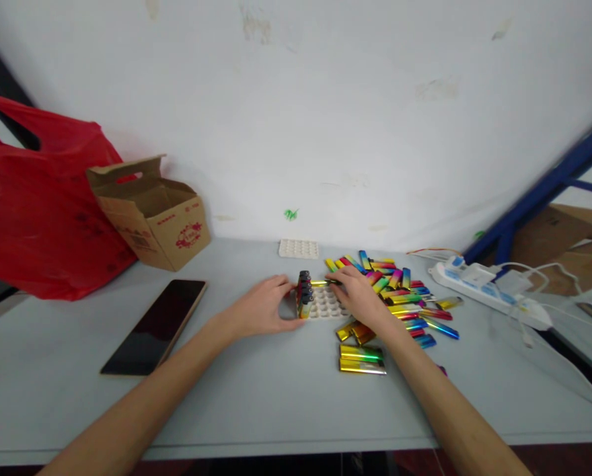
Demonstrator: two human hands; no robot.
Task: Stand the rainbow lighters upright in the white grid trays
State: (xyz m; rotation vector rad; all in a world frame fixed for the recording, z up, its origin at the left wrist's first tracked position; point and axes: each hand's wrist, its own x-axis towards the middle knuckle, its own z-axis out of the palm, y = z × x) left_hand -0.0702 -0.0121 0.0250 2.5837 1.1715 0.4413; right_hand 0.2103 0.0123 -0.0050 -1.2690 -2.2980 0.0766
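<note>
A white tray with round holes [328, 305] lies on the table between my hands. Several lighters [304, 295] stand upright in a row along its left side. My left hand [263, 306] is at that left edge, thumb and fingers apart around the tray's corner beside the row. In my right hand [356, 294] a yellow lighter [318, 283] is pinched, lying sideways over the tray's far part with its end toward the row. A heap of shiny coloured lighters [400, 291] spreads to the right, partly behind my right forearm. Two lighters [361, 359] lie side by side nearer me.
A second white tray [298, 248] lies by the wall. On the left are a dark phone or tablet [154, 327], an open cardboard box [152, 215] and a red plastic bag [43, 205]. A power strip [489, 291] with plugs and cables lies at right, near a blue frame [538, 185].
</note>
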